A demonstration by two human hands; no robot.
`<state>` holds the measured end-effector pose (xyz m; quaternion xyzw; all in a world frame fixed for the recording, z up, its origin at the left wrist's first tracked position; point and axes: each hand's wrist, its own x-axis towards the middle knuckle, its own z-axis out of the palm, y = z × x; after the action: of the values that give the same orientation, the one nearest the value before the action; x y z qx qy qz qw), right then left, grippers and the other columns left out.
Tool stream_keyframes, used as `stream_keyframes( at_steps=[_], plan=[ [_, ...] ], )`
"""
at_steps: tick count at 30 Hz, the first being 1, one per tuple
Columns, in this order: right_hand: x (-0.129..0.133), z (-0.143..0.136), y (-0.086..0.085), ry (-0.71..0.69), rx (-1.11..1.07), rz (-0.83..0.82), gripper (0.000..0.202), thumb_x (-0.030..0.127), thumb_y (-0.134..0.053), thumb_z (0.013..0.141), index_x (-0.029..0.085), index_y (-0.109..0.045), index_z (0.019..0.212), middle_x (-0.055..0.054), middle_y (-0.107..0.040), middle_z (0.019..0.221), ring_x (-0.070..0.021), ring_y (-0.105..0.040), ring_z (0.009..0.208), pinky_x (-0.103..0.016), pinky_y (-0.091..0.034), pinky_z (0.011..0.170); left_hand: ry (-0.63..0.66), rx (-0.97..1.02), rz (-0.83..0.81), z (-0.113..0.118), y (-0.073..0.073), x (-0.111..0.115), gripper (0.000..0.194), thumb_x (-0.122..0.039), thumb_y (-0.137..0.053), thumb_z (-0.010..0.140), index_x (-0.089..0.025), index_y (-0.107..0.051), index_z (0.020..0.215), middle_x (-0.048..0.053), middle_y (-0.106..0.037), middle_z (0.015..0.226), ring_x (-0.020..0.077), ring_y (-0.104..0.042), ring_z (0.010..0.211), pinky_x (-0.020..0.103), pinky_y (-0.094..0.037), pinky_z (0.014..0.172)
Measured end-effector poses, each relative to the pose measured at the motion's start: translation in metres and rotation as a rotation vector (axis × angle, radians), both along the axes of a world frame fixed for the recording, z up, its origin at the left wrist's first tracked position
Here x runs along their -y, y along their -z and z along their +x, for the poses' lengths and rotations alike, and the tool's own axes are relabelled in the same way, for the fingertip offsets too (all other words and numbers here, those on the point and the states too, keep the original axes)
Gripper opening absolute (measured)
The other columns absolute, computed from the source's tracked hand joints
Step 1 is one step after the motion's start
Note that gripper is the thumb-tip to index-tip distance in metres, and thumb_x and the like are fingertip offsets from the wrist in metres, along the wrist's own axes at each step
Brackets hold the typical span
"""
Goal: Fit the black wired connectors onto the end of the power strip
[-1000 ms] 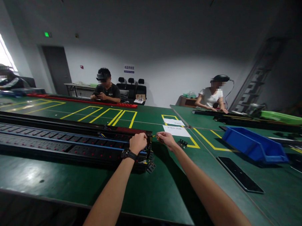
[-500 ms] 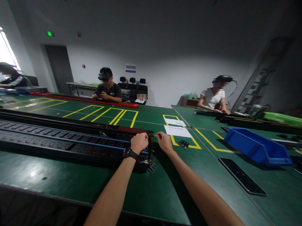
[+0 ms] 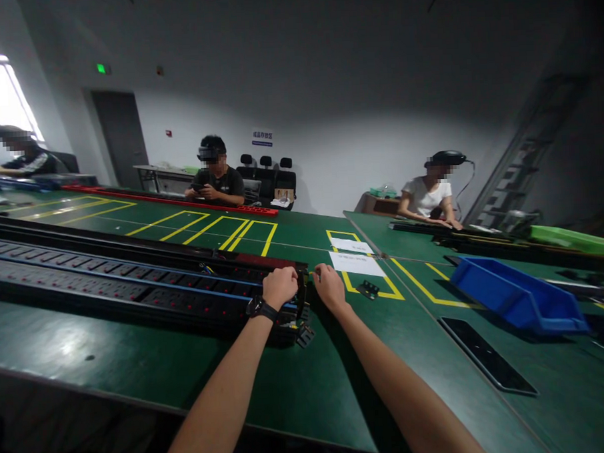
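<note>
A long black power strip (image 3: 185, 295), with rows of sockets and red dots, lies on the green table. At its right end is my left hand (image 3: 280, 286), wearing a dark watch; its fingers are curled down over the open end, and what they grip there is hidden. Just right of that end, my right hand (image 3: 329, 285) pinches a thin yellow wire (image 3: 311, 273) at the fingertips. Below the left hand, a small black end piece (image 3: 305, 334) sits by the strip's near corner. Another small black plate (image 3: 368, 289) lies right of my right hand.
Two white paper sheets (image 3: 356, 263) lie beyond my right hand. On the right stand a blue bin (image 3: 518, 297) and a dark flat tablet-like device (image 3: 488, 355). A red rail (image 3: 181, 201) runs along the far edge. Several people work around the tables.
Both hands stay nearly in place at the strip's end. The right fingers have shifted very slightly, and the view has moved a little.
</note>
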<state>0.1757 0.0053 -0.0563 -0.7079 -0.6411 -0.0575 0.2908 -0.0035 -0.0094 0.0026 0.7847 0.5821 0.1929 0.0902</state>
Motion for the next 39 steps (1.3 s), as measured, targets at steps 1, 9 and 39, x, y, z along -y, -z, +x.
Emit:
stream_keyframes(
  at_steps=[1,9,39],
  plan=[
    [-0.001,0.001,0.001,0.003,0.005,-0.003,0.021,0.028,-0.047,0.101,0.021,-0.063,0.111,-0.009,-0.067,0.108,-0.0223,-0.062,0.103,-0.028,-0.042,0.083,-0.001,0.001,-0.002,0.000,0.000,0.000,0.029,-0.026,-0.051,0.090,-0.031,-0.074,0.106,0.007,-0.077,0.109,0.0265,-0.071,0.104,0.038,-0.053,0.092],
    [-0.005,0.007,0.004,-0.069,-0.083,0.003,0.024,0.029,-0.045,0.101,0.021,-0.067,0.105,-0.008,-0.072,0.101,-0.0214,-0.065,0.098,-0.028,-0.044,0.083,0.005,0.004,0.010,-0.001,0.003,-0.002,0.028,-0.025,-0.049,0.090,-0.030,-0.074,0.104,0.007,-0.077,0.108,0.0258,-0.071,0.104,0.037,-0.054,0.091],
    [0.036,0.143,0.025,0.188,-0.018,-0.045,0.052,0.020,-0.053,0.091,0.018,-0.053,0.143,-0.014,-0.074,0.110,-0.0286,-0.069,0.096,-0.034,-0.047,0.082,0.010,-0.022,0.011,-0.001,0.001,-0.006,0.031,-0.027,-0.049,0.089,-0.032,-0.075,0.105,0.006,-0.077,0.108,0.0265,-0.071,0.102,0.038,-0.053,0.090]
  ],
)
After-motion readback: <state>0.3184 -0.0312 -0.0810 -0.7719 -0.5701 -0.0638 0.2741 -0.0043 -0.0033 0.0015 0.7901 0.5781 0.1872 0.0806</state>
